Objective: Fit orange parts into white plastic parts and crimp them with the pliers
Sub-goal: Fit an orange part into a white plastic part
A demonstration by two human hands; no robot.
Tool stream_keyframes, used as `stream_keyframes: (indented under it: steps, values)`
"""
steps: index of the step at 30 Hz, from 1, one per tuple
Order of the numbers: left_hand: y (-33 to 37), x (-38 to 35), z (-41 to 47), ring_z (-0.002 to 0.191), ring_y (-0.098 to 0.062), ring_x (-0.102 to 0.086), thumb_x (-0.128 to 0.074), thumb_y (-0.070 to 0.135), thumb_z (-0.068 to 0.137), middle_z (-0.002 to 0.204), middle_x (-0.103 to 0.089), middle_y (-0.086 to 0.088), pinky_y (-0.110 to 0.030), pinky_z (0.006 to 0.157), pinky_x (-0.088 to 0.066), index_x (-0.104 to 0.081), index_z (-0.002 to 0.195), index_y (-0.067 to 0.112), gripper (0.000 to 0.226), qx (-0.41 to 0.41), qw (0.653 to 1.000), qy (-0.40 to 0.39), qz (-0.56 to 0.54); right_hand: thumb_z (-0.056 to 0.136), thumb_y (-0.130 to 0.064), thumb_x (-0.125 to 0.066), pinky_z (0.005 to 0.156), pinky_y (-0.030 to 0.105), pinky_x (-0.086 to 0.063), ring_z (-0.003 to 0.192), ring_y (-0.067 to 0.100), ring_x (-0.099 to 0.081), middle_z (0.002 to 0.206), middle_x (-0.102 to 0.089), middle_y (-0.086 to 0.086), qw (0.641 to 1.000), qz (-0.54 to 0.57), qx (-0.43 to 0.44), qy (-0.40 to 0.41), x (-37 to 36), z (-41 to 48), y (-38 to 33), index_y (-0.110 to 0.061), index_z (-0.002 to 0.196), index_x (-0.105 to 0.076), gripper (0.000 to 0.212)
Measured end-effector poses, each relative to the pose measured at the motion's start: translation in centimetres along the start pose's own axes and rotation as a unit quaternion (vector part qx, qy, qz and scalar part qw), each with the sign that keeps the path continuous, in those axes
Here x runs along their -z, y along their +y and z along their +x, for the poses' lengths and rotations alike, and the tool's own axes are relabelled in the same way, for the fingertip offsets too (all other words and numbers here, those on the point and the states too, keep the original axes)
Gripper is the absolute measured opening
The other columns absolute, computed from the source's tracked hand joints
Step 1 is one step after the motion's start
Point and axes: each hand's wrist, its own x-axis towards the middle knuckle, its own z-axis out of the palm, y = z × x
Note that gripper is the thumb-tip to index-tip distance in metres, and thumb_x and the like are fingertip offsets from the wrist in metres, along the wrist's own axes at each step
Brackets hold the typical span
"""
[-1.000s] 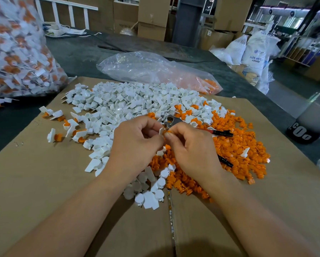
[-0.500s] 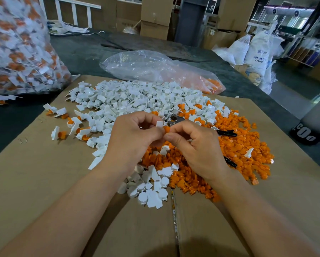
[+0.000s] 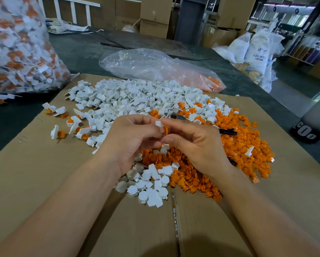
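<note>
Few pieces are looking finished: a small bunch of joined pieces (image 3: pixel 75 125) is lying near the left edge of the cardboard (image 3: pixel 25 173) on the desk (image 3: pixel 81 52). Over the middle, the left hand (image 3: pixel 135 138) is pinching a white part (image 3: pixel 158 123). The right hand (image 3: pixel 196 143) is pinching an orange part (image 3: pixel 166 129) and seems to be pushing it in. The pliers (image 3: pixel 227 131) are lying on the pile under the right hand, seemingly not in use. A big white pile (image 3: pixel 136 97) and a big orange pile (image 3: pixel 248 141) are waiting, so most of the work is left.
</note>
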Motion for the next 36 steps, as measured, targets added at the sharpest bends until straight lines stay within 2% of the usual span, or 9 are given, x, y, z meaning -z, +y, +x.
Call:
stream_keyframes:
  steps: [5, 9, 11, 14, 16, 19, 25, 30, 36]
  values:
    - [0.11, 0.07, -0.08, 0.046, -0.013, -0.061, -0.065, -0.012, 0.071, 0.051, -0.062, -0.006, -0.016, 0.043, -0.049, -0.066, 0.061, 0.005, 0.019, 0.018, 1.000, 0.001, 0.021, 0.076, -0.024, -0.065, 0.081, 0.025, -0.054, 0.089, 0.005, -0.067, 0.094, -0.067, -0.008, 1.000, -0.007, -0.006, 0.006, 0.02, -0.12, 0.02, -0.021, 0.111, -0.057, 0.037]
    - [0.20, 0.07, -0.11, 0.046, -0.014, -0.062, -0.063, -0.014, 0.071, 0.049, -0.061, -0.007, -0.016, 0.041, -0.048, -0.065, 0.061, 0.003, 0.019, 0.041, 0.999, 0.000, 0.012, 0.076, -0.013, -0.067, 0.078, 0.016, -0.052, 0.088, -0.002, -0.064, 0.091, -0.065, -0.013, 1.000, -0.018, 0.003, 0.002, 0.05, -0.11, 0.23, -0.014, 0.112, -0.057, 0.038]
    - [0.31, 0.07, -0.16, 0.045, -0.014, -0.062, -0.062, -0.015, 0.071, 0.049, -0.061, -0.008, -0.016, 0.040, -0.047, -0.066, 0.056, 0.003, 0.024, 0.046, 0.999, -0.003, 0.005, 0.076, -0.015, -0.067, 0.079, 0.017, -0.052, 0.089, -0.001, -0.064, 0.092, -0.065, -0.013, 1.000, -0.004, -0.003, -0.003, 0.07, -0.10, 0.24, -0.013, 0.113, -0.056, 0.039]
    - [0.35, 0.07, -0.20, 0.044, -0.014, -0.062, -0.065, -0.013, 0.068, 0.050, -0.063, -0.008, -0.015, 0.039, -0.047, -0.066, 0.046, 0.009, 0.032, 0.048, 0.999, 0.003, 0.005, 0.075, -0.017, -0.065, 0.081, 0.020, -0.052, 0.091, 0.003, -0.066, 0.096, -0.065, -0.010, 0.999, 0.028, -0.024, -0.018, 0.19, -0.08, 0.08, -0.019, 0.116, -0.054, 0.042]
    - [0.36, 0.08, -0.20, 0.046, -0.015, -0.063, -0.068, -0.009, 0.067, 0.052, -0.064, -0.009, -0.016, 0.039, -0.047, -0.066, 0.044, 0.011, 0.031, 0.048, 0.999, 0.010, 0.019, 0.077, -0.007, -0.065, 0.081, 0.019, -0.052, 0.089, 0.003, -0.066, 0.096, -0.065, -0.010, 0.998, 0.037, -0.033, -0.032, 0.33, -0.05, 0.16, -0.026, 0.115, -0.053, 0.044]
    - [0.43, 0.11, -0.22, 0.045, -0.014, -0.062, -0.071, -0.004, 0.067, 0.053, -0.065, -0.007, -0.016, 0.036, -0.043, -0.067, 0.046, 0.013, 0.028, 0.048, 0.998, 0.016, 0.040, 0.077, 0.003, -0.065, 0.081, 0.017, -0.051, 0.090, 0.001, -0.065, 0.095, -0.065, -0.012, 0.998, 0.036, -0.040, -0.032, 0.47, 0.02, 0.31, -0.029, 0.110, -0.055, 0.047]
    - [0.46, 0.16, -0.25, 0.034, -0.008, -0.047, -0.074, 0.002, 0.064, 0.051, -0.062, 0.001, -0.014, 0.032, -0.026, -0.066, 0.054, 0.013, 0.017, 0.047, 0.996, 0.025, 0.074, 0.078, 0.003, -0.065, 0.080, 0.019, -0.052, 0.090, 0.005, -0.067, 0.095, -0.067, -0.010, 0.999, 0.033, -0.027, -0.027, 0.48, 0.02, 0.18, -0.027, 0.101, -0.062, 0.038]
    - [0.34, 0.23, -0.15, 0.038, -0.008, -0.051, -0.075, 0.003, 0.063, 0.051, -0.062, -0.001, -0.015, 0.034, -0.029, -0.067, 0.058, 0.013, 0.014, 0.043, 0.995, 0.025, 0.081, 0.076, -0.001, -0.067, 0.080, 0.021, -0.052, 0.089, 0.008, -0.067, 0.095, -0.068, -0.005, 0.998, 0.041, -0.029, -0.031, 0.44, 0.04, 0.11, -0.022, 0.106, -0.061, 0.037]
    - [0.16, 0.24, 0.01, 0.045, -0.013, -0.061, -0.072, -0.004, 0.065, 0.055, -0.064, -0.009, -0.015, 0.037, -0.042, -0.065, 0.069, 0.004, 0.011, 0.045, 0.998, 0.016, 0.050, 0.076, -0.001, -0.066, 0.079, 0.020, -0.052, 0.089, 0.009, -0.067, 0.096, -0.067, -0.004, 0.998, 0.048, -0.014, -0.025, 0.28, 0.08, 0.01, -0.016, 0.109, -0.059, 0.036]
